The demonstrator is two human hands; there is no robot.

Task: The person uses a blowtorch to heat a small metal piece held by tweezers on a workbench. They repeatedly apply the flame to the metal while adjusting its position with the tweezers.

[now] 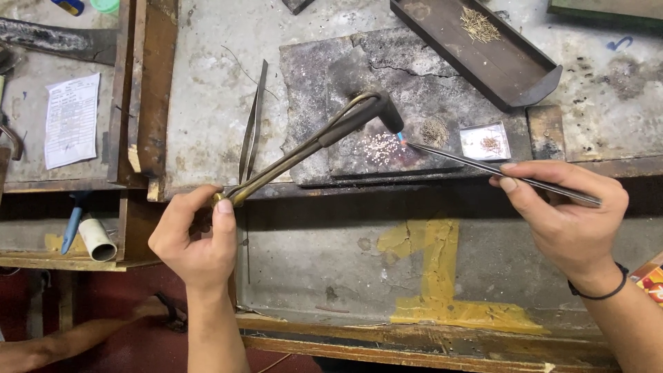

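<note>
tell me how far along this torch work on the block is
Done: a patch of small pale pieces lies laid out on the dark block. In hand: the left hand aims the lit torch while the right hand holds long tweezers at the flame. Left: the bits in the small tray look untouched.

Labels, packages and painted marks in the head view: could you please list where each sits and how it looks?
Paper sheet: far left on bench, white rectangle, printed lines.
Painted mark: front panel below the hands, worn yellow.
Package corner: right edge, orange and red.
Blue scribble: upper right, on grey bench.
</note>
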